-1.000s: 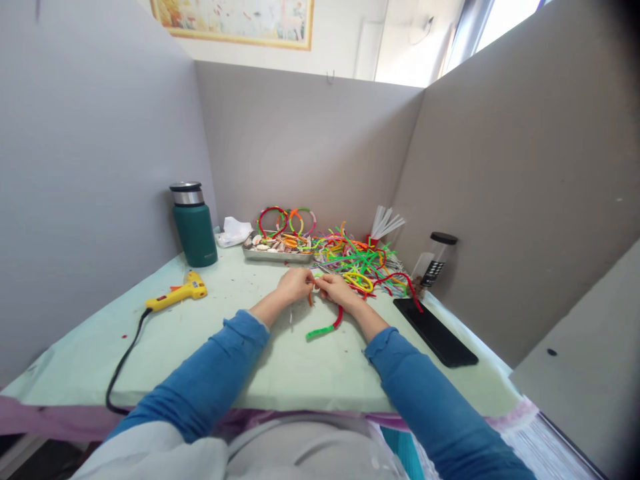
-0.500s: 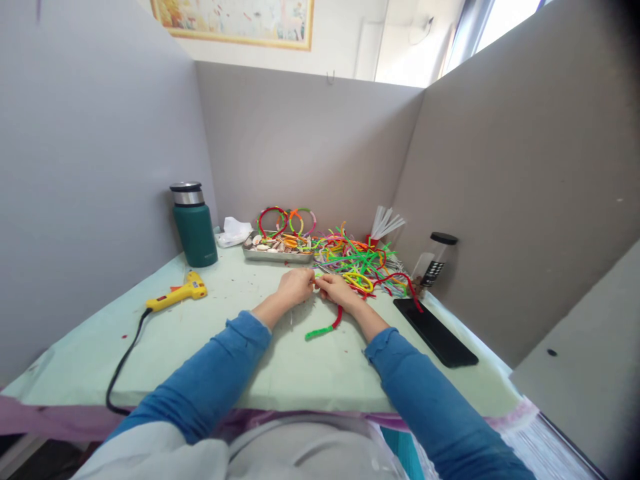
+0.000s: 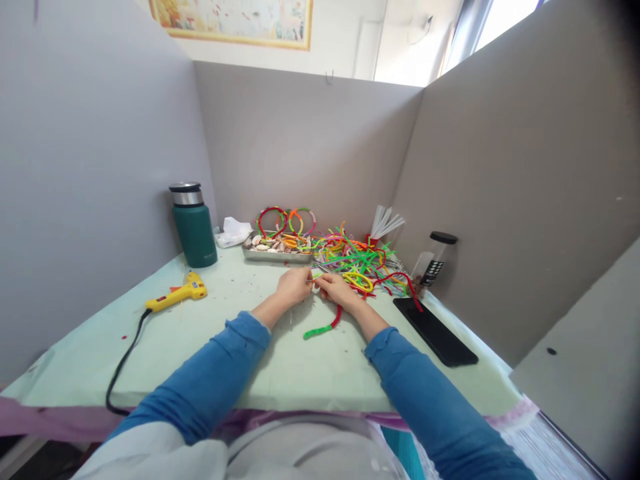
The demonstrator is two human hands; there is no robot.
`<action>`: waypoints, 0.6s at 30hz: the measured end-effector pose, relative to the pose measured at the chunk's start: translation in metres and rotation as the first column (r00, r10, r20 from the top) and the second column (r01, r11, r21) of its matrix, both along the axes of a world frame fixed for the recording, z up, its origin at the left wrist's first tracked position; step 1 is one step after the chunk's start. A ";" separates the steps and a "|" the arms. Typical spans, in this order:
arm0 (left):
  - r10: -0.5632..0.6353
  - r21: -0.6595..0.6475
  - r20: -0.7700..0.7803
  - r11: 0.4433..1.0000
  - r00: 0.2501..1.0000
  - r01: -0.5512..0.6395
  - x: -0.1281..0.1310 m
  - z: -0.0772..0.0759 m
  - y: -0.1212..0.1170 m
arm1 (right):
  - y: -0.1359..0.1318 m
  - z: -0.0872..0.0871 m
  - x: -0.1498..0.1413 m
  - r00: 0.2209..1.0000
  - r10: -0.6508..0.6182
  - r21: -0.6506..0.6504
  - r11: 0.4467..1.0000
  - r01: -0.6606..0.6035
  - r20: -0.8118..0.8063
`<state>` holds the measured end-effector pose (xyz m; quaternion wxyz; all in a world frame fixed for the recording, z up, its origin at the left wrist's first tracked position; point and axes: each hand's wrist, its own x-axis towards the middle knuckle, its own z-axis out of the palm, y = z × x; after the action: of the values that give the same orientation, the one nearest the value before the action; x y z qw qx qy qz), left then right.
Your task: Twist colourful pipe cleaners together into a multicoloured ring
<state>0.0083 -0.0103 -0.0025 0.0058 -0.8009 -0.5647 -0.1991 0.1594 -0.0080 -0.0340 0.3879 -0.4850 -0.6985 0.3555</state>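
My left hand point(image 3: 295, 286) and my right hand point(image 3: 336, 289) meet over the middle of the table, fingertips almost touching. Both are closed in a pinch, and a small orange piece of pipe cleaner point(image 3: 313, 281) shows between them. From beneath my right hand a red and green pipe cleaner point(image 3: 320, 331) curves down toward me, its green end lying near the cloth. My fingers hide the rest of it, and whether it joins the orange piece cannot be seen. Close behind my right hand lies a tangled pile of colourful pipe cleaners point(image 3: 363, 257).
A metal tray point(image 3: 277, 256) of shell-like pieces sits at the back, with pipe-cleaner rings point(image 3: 273, 208) above it. At left are a green bottle point(image 3: 194, 233) and a corded yellow glue gun point(image 3: 177, 293). A black phone point(image 3: 435, 333) and a clear bottle point(image 3: 435, 260) lie right. Grey partitions point(image 3: 310, 140) enclose the table.
My fingertips have shifted very slightly, and the green end of the pipe cleaner has moved a little to the left. Everything else looks the same.
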 end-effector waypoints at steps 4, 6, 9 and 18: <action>-0.018 0.014 -0.016 1.000 1.000 0.019 0.001 0.001 -0.002 | -0.001 0.002 -0.001 1.000 0.005 -0.006 1.000 -0.005 -0.003; -0.032 0.040 -0.046 0.999 0.998 0.034 0.000 0.000 -0.002 | -0.001 0.002 -0.001 1.000 0.010 -0.002 1.000 -0.010 -0.004; -0.052 0.087 -0.097 0.994 0.994 0.060 -0.001 -0.003 0.001 | -0.002 0.003 0.000 1.000 0.021 0.003 1.000 -0.021 0.000; 0.007 0.049 -0.065 0.999 0.998 -0.004 0.000 -0.002 0.001 | -0.003 0.004 -0.001 1.000 0.016 -0.014 1.000 -0.016 -0.012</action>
<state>0.0079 -0.0088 -0.0050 0.0443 -0.8050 -0.5615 -0.1865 0.1586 -0.0115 -0.0302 0.3857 -0.4800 -0.6975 0.3664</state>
